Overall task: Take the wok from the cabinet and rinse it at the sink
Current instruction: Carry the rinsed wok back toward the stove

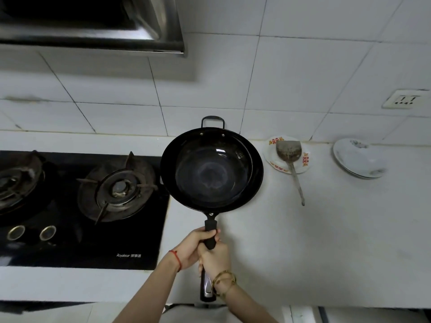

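Black wok [211, 169]: I see it held level above the white bench [326, 229], between stove [81, 206] and plate [270, 157].
Left hand [194, 247]: grip closed round the wok handle [210, 236], nearer the pan.
Right hand [215, 261]: grip closed on the handle just behind the left.
Spatula [289, 157]: blade rests on the plate.
Bowl [358, 158]: far right, well apart.

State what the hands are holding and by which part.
Both hands hold the wok by its long black handle: the left hand grips nearer the bowl, the right hand just behind it.
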Available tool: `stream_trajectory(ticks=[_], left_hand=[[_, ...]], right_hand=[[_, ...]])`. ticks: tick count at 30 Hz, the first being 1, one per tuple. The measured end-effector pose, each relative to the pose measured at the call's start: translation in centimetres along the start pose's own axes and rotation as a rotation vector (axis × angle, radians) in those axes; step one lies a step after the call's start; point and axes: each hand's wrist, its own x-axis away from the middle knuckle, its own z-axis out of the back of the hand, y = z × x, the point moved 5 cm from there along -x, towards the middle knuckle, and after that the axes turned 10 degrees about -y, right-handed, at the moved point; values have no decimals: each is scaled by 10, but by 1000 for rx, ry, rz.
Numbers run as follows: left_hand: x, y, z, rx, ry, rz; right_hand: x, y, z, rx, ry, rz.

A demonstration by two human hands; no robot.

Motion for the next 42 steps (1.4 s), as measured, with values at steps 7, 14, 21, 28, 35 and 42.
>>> stream_trajectory(ticks=[7, 14, 21, 28, 35, 42], left_hand=[[-2, -3, 9, 54, -11, 61], [-3, -3, 14, 45, 0, 99], [-4, -6, 18, -48, 58, 105], [6, -3, 22, -354, 230, -56], [17, 0, 24, -644, 325, -141], [24, 3, 17, -782, 401, -179]], right_hand=[[-4, 4, -7, -3, 9, -34], [-6, 6, -9, 40, -4, -76], [-6, 12, -5, 49, -59, -115], [-4, 9, 1, 165, -217, -90], [2, 7, 20, 235, -154, -55], [3, 11, 23, 295, -136, -65]])
